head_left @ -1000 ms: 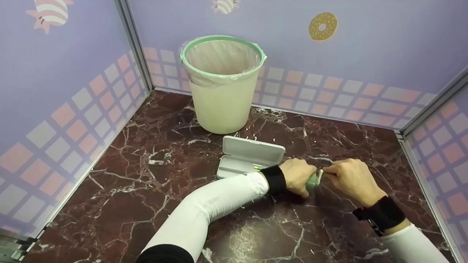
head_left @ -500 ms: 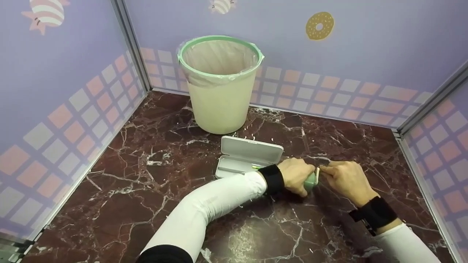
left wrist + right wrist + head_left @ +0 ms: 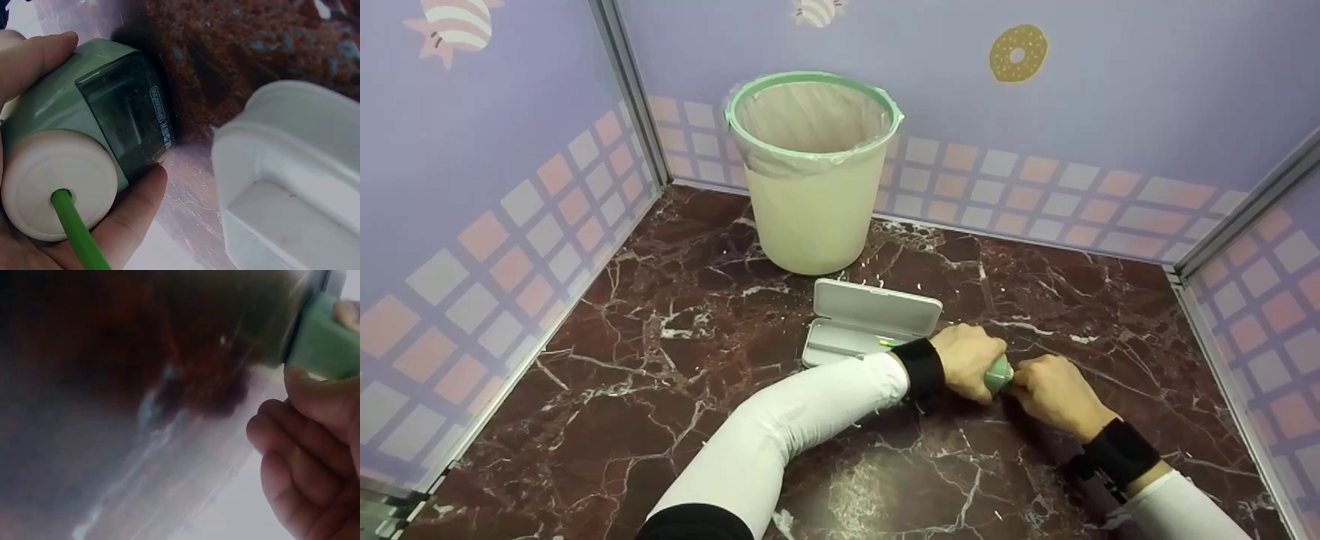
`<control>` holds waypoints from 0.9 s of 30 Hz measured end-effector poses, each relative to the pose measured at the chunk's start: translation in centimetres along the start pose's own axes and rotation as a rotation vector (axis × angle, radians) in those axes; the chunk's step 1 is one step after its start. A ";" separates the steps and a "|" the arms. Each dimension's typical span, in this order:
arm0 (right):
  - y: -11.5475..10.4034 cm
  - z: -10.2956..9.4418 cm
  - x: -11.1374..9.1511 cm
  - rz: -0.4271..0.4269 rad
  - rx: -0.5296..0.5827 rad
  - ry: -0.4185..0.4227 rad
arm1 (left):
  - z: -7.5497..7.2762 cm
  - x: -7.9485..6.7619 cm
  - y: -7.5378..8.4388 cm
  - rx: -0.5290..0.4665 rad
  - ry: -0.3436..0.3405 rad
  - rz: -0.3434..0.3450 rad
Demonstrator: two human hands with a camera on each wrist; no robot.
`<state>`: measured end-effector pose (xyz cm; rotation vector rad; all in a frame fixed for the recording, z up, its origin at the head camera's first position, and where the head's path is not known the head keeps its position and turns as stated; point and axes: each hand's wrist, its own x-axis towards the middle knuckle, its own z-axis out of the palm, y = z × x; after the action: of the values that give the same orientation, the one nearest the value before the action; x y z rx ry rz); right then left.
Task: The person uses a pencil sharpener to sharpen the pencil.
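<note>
My left hand [image 3: 969, 361] grips a green hand-crank pencil sharpener [image 3: 62, 101], thumb on one side and fingers on the other. A green pencil [image 3: 81, 236] sticks out of the hole in its round cream face. On the sharpener's other side, my right hand [image 3: 1054, 394] has curled fingers and pinches the crank handle, which the hand mostly hides. In the right wrist view the thumb lies right against the green body. A yellow-green tip [image 3: 887, 343] shows by the left wristband, over the pencil case; I cannot tell if it is the same pencil.
A white pencil case [image 3: 877, 309] lies with its lid raised, just behind the left wrist. Further back stands a lined cream bin [image 3: 817, 210] with a green rim. White scraps dot the dark marbled tabletop [image 3: 675, 397]. Patterned panels enclose the left, back and right.
My right hand has moved down and slightly left around the sharpener, taking the cream crank arm from upright to out of sight. The left hand and sharpener stay nearly in place.
</note>
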<state>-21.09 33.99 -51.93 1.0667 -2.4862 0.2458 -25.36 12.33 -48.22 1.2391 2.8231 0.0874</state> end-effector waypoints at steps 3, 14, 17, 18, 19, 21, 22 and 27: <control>-0.5 -0.1 -0.1 -0.011 -0.012 -0.020 | 0.0 0.0 0.0 -0.004 0.003 -0.011; -1.7 -0.8 -0.2 -0.013 -0.034 -0.053 | -0.2 -0.1 0.1 -0.019 0.011 -0.031; -1.9 -0.9 -0.3 -0.019 -0.055 -0.046 | -0.3 -0.1 0.1 -0.013 0.019 -0.039; -2.0 -1.0 -0.3 -0.020 -0.058 -0.046 | -0.3 -0.1 0.2 -0.010 0.023 -0.041; -2.1 -1.1 -0.3 -0.020 -0.056 -0.047 | -0.3 -0.1 0.2 -0.006 0.026 -0.043; -2.3 -1.2 -0.4 -0.018 -0.044 -0.050 | -0.2 -0.1 0.3 0.001 0.032 -0.047; -2.4 -1.4 -0.4 -0.020 -0.038 -0.052 | -0.2 -0.1 0.4 0.003 0.034 -0.048; -2.8 -2.4 -0.5 -0.046 -0.020 -0.031 | -0.2 -0.2 0.4 -0.006 0.043 -0.055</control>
<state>-17.99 33.15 -50.04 1.1263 -2.4831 0.1910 -24.93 12.48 -47.95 1.1713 2.8893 0.1217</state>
